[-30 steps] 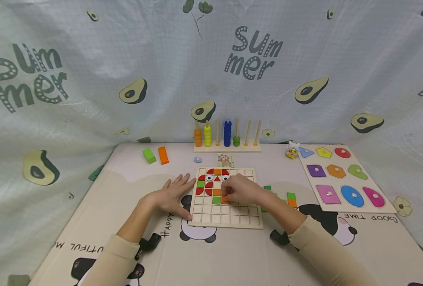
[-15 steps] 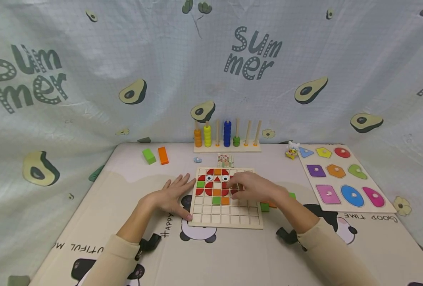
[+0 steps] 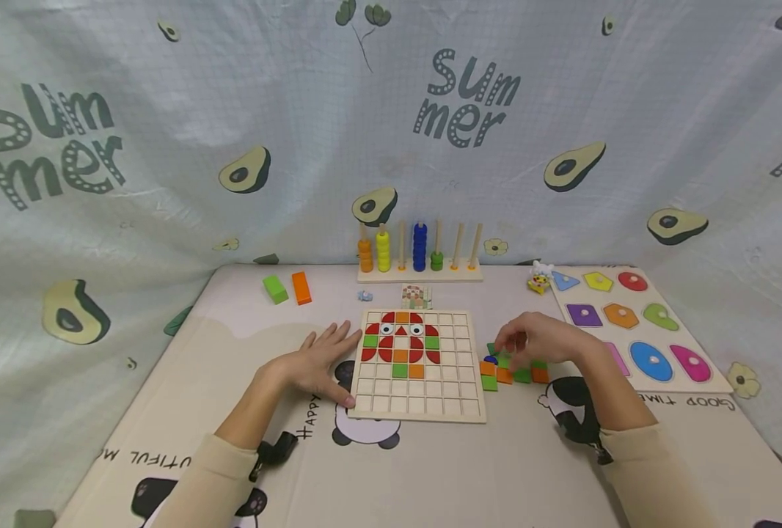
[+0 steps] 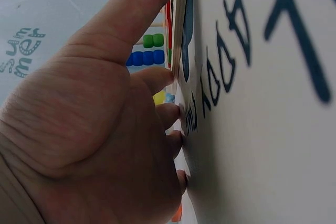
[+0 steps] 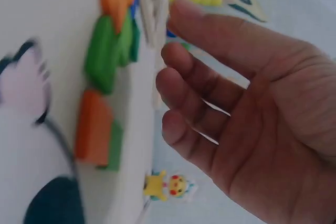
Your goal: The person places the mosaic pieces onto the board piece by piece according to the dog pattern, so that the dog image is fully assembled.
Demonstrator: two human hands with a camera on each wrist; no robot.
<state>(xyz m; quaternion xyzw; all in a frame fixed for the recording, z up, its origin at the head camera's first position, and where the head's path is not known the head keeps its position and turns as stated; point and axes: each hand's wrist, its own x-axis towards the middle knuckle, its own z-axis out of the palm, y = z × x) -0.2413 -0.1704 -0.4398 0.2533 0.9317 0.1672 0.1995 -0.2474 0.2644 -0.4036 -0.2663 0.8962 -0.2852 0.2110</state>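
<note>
A wooden grid board (image 3: 452, 405) lies mid-table, its upper left cells filled with red, green and orange pieces plus two eye tiles (image 3: 386, 329). My left hand (image 3: 315, 364) lies spread along the board's left edge, thumb and fingertips right at the rim; the left wrist view shows its palm side. To the board's right, my right hand (image 3: 544, 339) hovers over a cluster of loose tiles, among them a green tile (image 3: 489, 383), an orange tile (image 3: 540, 376) and a blue one (image 3: 491, 360). Its loosely bent fingers hold nothing in the right wrist view and hide part of the cluster.
Behind the board lie a small pattern card (image 3: 417, 296) and a stacking-bead rack (image 3: 419, 276). A green block (image 3: 275, 288) and an orange block (image 3: 301, 287) stand back left. On the right are a knobbed shape puzzle (image 3: 601, 320) and a small yellow figurine (image 3: 539, 281).
My right hand has left the board, where it worked on the owl-like pattern's right side, and moved right over the loose tiles. Red and green pieces now show there. The left hand stays still.
</note>
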